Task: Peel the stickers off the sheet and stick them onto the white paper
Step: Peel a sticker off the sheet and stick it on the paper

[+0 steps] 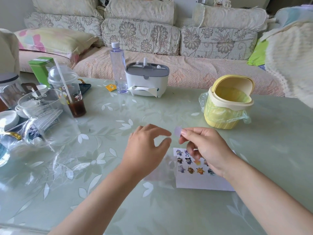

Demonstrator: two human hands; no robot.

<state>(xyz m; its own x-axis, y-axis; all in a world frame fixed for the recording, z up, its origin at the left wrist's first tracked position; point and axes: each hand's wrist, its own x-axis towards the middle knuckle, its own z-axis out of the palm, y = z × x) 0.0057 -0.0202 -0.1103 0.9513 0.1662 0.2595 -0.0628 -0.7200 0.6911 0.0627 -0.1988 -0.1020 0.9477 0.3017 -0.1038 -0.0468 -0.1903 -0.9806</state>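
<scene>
Right hand [205,149] pinches a round lilac sticker [178,131] upright, facing the camera; left hand [145,147] hovers beside it, fingers loosely spread. Paper [203,183] lies beneath, its figures upright to the viewer.

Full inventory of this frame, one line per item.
sticker: 1, pale purple, in the right hand
white paper: 1, white, table front right, partly under the right hand
cartoon stickers: several, multicoloured, in rows on the white paper
bin: 1, yellow, bag-lined, table right
tissue box: 1, white and grey, table back centre
bottle: 1, clear, left of the tissue box
lidded cup: 1, clear, dark drink, table left
tin: 1, green, table back left
table: 1, pale green, leaf pattern
sofa: 1, floral beige, behind the table
left hand: empty, beside the sticker
right hand: pinching the sticker
</scene>
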